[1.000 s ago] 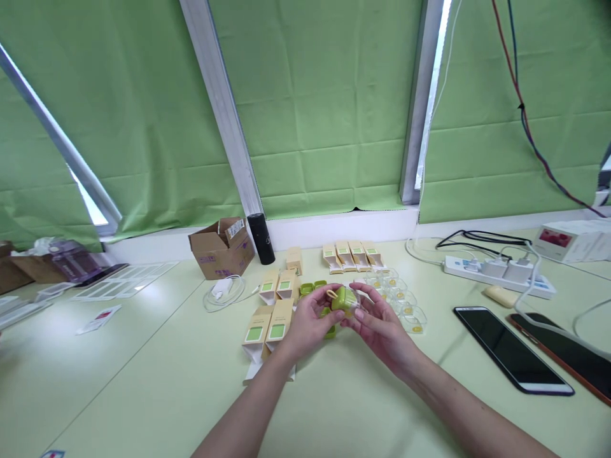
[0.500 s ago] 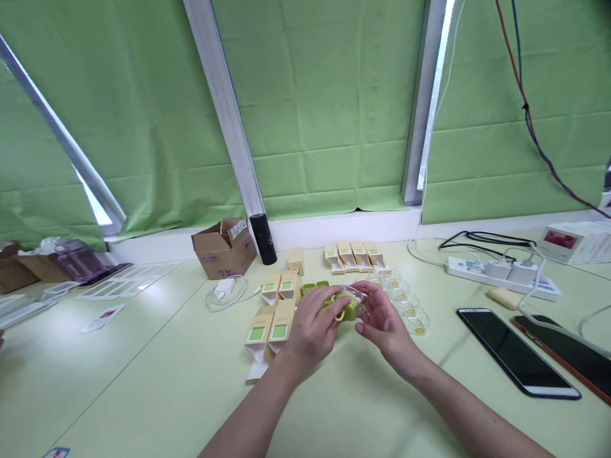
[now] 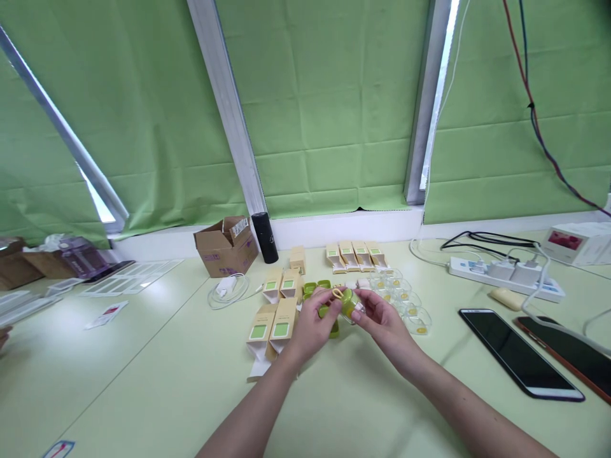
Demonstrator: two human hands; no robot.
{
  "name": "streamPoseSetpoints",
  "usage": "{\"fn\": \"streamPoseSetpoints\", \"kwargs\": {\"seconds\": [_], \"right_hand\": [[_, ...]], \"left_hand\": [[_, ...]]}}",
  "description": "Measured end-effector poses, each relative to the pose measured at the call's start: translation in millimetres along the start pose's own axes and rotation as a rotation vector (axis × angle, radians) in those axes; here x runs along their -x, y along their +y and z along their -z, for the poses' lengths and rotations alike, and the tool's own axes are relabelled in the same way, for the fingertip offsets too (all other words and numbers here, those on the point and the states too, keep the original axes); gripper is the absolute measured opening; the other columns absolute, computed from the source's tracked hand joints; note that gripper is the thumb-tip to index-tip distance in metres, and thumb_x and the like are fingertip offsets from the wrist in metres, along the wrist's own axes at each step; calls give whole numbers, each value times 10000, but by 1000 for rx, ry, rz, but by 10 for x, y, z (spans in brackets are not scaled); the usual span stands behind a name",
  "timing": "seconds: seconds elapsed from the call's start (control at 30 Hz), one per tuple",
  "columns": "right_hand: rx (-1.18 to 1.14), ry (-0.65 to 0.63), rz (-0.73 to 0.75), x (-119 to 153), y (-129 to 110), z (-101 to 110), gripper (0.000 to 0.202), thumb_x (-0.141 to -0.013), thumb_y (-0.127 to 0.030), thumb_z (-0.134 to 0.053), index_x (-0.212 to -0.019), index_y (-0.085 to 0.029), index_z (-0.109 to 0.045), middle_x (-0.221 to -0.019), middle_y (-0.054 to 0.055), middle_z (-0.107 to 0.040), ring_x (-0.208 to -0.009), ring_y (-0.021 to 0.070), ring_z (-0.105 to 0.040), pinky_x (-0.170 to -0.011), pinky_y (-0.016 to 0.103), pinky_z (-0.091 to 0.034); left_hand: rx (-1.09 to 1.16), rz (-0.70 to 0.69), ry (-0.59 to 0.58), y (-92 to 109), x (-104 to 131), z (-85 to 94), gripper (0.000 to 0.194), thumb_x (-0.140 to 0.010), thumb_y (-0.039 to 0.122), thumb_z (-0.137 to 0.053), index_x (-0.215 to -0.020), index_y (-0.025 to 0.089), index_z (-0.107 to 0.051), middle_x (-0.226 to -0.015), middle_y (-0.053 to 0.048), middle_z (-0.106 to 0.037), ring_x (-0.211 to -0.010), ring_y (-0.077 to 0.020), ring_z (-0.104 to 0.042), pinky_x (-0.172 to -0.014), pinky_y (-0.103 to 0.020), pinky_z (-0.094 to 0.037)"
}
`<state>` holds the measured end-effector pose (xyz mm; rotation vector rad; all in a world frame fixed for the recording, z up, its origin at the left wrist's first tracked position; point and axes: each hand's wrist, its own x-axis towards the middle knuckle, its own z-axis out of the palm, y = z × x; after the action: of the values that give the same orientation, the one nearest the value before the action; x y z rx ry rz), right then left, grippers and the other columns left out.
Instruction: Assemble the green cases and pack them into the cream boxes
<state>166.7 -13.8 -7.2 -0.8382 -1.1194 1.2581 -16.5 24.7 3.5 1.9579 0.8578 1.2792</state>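
My left hand is closed on a small green case with a yellow loop at its top. From the right, my right hand pinches the clear part at the case's lower right side. Several green pieces lie on the table behind and under my hands. Just right of my right hand sit several clear plastic shells with yellow dots. Open tan boxes with green squares stand left of my left hand, and a row of similar boxes is behind.
A cardboard box and a black cylinder stand near the wall. A white charger lies left. On the right are a power strip, two phones and a beige object. Another person's hand shows at the left edge.
The green case has turned in my hands, so its yellow loop now points up and left. My right fingers have closed in on its clear part.
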Motion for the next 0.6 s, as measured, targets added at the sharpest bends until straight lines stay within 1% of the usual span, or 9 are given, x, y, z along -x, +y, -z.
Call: {"fn": "streamPoseSetpoints", "kwargs": {"seconds": [0.07,0.1,0.23,0.4,0.47,0.6], "right_hand": [[-11,-26,-4,7,12,-16,524,-737,-479,-922,-1166,-274,-702,-1212,72,-719,-1157,262,-655,-1023,424,-533],[-13,-39,-6,11,20,-24,528,-746,-484,-916,-1180,-278,-696,-1192,70,-722,-1127,257,-661,-995,418,-545],[14,-61,-9,18,89,-45,558,-760,-498,-901,-1223,-288,-671,-1156,57,-710,-1043,238,-662,-912,387,-560],[20,-88,12,-5,207,-33,584,-706,-459,-938,-1196,-282,-675,-1108,53,-705,-968,229,-646,-846,365,-545],[23,-89,12,-10,232,-26,584,-700,-444,-941,-1194,-282,-675,-1104,51,-705,-944,224,-647,-825,360,-543],[32,-86,5,-8,240,-27,565,-708,-439,-933,-1184,-281,-674,-1136,56,-707,-966,227,-656,-841,367,-550]], "left_hand": [[40,25,58,-30,-17,0,434,-1011,549,-590,-1065,189,-826,-1105,-138,-775,-1066,-279,-698,-973,-405,-539],[49,44,86,-41,-24,1,424,-998,546,-611,-1011,185,-834,-1080,-138,-783,-1049,-279,-708,-955,-398,-546],[68,140,137,-38,-38,-3,346,-917,496,-724,-871,169,-828,-951,-116,-801,-908,-258,-733,-795,-339,-575],[27,192,138,-3,-26,-35,275,-907,429,-719,-832,181,-812,-856,-73,-801,-771,-217,-716,-698,-304,-553],[18,200,140,-4,-22,-44,262,-910,412,-706,-829,183,-805,-845,-67,-797,-750,-209,-707,-680,-297,-543],[11,211,153,-3,-18,-54,245,-905,382,-692,-799,177,-774,-811,-58,-776,-728,-198,-689,-657,-283,-524]]}}
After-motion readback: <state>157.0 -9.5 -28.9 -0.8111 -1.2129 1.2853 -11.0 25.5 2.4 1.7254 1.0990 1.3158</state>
